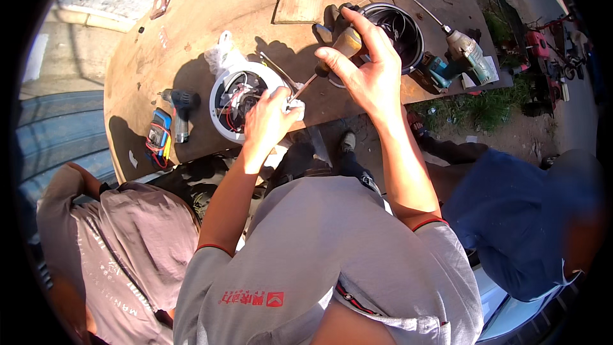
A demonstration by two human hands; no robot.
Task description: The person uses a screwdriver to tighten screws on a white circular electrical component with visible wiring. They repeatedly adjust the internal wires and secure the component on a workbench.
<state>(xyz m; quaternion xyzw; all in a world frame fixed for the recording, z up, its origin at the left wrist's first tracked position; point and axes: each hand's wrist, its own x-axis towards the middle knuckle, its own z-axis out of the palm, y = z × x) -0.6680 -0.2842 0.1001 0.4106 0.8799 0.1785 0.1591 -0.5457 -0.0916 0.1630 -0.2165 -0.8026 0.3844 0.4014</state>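
Right hand (pixel 367 67) grips a screwdriver (pixel 319 76), its tip at a small white part (pixel 295 110) pinched in the left hand (pixel 268 121) — screw-turning likely under way, next calling for steady alignment

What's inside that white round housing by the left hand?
Inside the white round housing: tangled red, white and dark wires over a dark interior. The left hand covers its right edge, so anything there is hidden.

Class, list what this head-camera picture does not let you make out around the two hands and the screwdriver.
- Screwdriver tip: head view, hidden behind the left hand.
- Small white part in the left hand: mostly covered by its fingers, shape unclear.
- Wiring inside the round white housing: too small and shadowed.
- Inside of the dark cylinder: partly blocked by the right hand.
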